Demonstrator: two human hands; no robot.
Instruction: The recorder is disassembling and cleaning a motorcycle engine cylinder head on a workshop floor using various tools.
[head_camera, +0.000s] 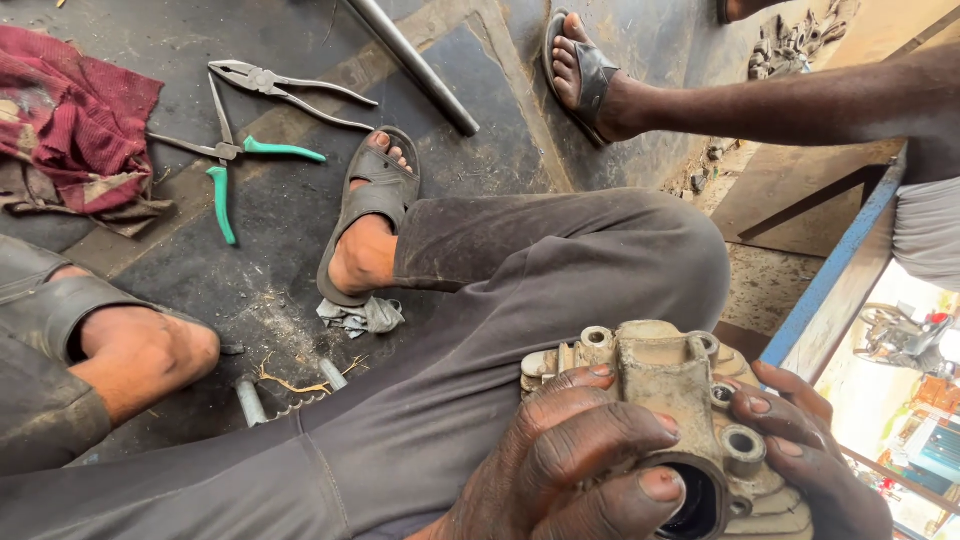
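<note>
I have the grimy engine cylinder casting (680, 400) propped against my thigh, low at the right of my view, its round port turned down toward me and its bolt holes up along the top edge. My left hand (575, 455) is wrapped over its near face, fingers curled across the middle rib and thumb pressed beside the dark port, so it is grasping the part firmly. My right hand (810, 450) cups the far side, fingertips hooked round the edge by the bolt bosses, also gripping it. The part is off any engine and bare of bolts, yet caked in tan dirt, so as I judge it the stripping is done and the cleaning or checking is not. Beyond my knee, on the dark floor, lie the green-handled pliers (225, 165) and the bare steel pliers (290, 90), both well apart from my hands and untouched. A crumpled rag (360, 316) sits by my sandalled foot (368, 215), a red cloth (75, 120) at the far left, a steel rod (410, 62) beyond. Another person's foot (590, 75) rests near the rod.
</note>
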